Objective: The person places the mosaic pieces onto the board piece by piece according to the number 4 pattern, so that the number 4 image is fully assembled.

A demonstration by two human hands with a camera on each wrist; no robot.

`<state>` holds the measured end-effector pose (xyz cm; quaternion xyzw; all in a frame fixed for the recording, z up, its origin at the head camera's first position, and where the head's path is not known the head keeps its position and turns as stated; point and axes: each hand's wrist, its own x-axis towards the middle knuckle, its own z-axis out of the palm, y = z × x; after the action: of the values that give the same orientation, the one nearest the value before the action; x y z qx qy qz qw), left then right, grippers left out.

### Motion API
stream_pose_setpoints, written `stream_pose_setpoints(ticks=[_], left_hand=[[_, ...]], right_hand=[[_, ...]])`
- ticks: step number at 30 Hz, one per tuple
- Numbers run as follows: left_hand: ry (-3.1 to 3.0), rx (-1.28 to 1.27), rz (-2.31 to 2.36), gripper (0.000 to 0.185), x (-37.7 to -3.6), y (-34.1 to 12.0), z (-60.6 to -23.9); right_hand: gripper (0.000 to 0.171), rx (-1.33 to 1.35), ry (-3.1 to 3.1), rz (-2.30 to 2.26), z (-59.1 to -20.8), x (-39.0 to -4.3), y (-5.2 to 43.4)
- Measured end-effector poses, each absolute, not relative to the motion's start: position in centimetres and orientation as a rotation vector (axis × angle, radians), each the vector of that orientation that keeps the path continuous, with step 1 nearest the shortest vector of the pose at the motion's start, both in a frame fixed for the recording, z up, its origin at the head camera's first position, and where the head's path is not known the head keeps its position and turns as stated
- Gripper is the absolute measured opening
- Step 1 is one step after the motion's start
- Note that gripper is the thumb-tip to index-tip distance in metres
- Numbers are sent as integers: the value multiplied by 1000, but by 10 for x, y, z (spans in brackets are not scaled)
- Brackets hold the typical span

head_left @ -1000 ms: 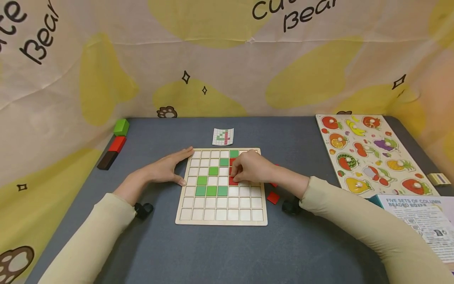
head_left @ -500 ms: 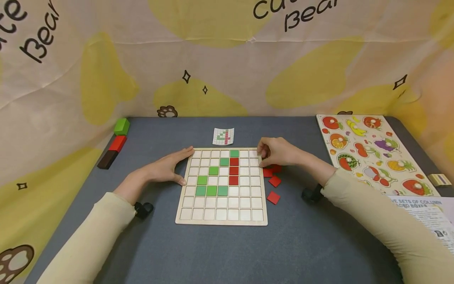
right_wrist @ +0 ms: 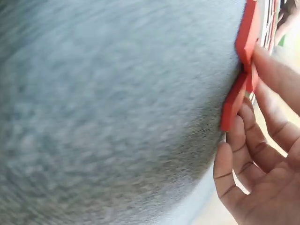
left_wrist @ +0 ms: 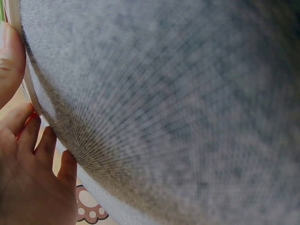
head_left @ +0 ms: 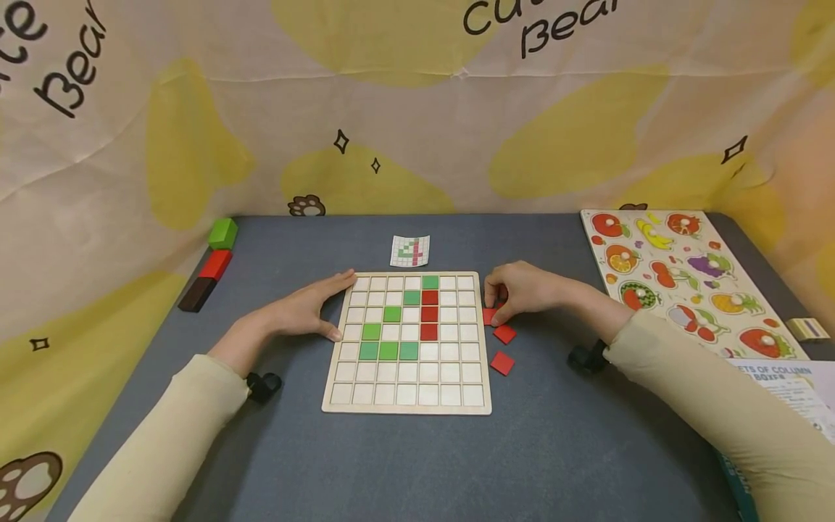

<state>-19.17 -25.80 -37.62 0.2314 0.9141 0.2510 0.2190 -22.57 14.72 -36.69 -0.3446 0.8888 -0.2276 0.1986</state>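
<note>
Beside the grid board (head_left: pixel 407 342) in the head view, the left hand (head_left: pixel 301 312) rests flat with straight fingers against the board's left edge, while the right hand (head_left: pixel 522 291) pinches a red tile (head_left: pixel 492 315) just off its right edge, above two loose red tiles (head_left: pixel 503 348). Against the board's rim (left_wrist: pixel 27 84) in the left wrist view, relaxed fingers (left_wrist: pixel 33 136) touch the grey surface (left_wrist: pixel 178 103). Near that board in the right wrist view, fingertips (right_wrist: pixel 276 75) grip red tiles (right_wrist: pixel 243 61).

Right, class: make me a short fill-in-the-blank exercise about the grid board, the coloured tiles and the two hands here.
1. The column of three tiles set in the grid board is coloured ____.
2. The left hand rests against the board's ____ edge.
3. The right hand touches loose red tiles lying on the grey ____.

Missing words: red; left; mat
</note>
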Motion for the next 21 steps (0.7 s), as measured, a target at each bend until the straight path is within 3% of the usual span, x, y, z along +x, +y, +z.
stream_pose_setpoints(ticks=[9, 21], left_hand=[[2533, 640, 700, 108, -191, -260, -377], [2535, 625, 696, 108, -191, -258, -377]], right_hand=[[13, -849, 2558, -831, -351, -215, 126], [8, -885, 2394, -1010, -363, -171, 65]])
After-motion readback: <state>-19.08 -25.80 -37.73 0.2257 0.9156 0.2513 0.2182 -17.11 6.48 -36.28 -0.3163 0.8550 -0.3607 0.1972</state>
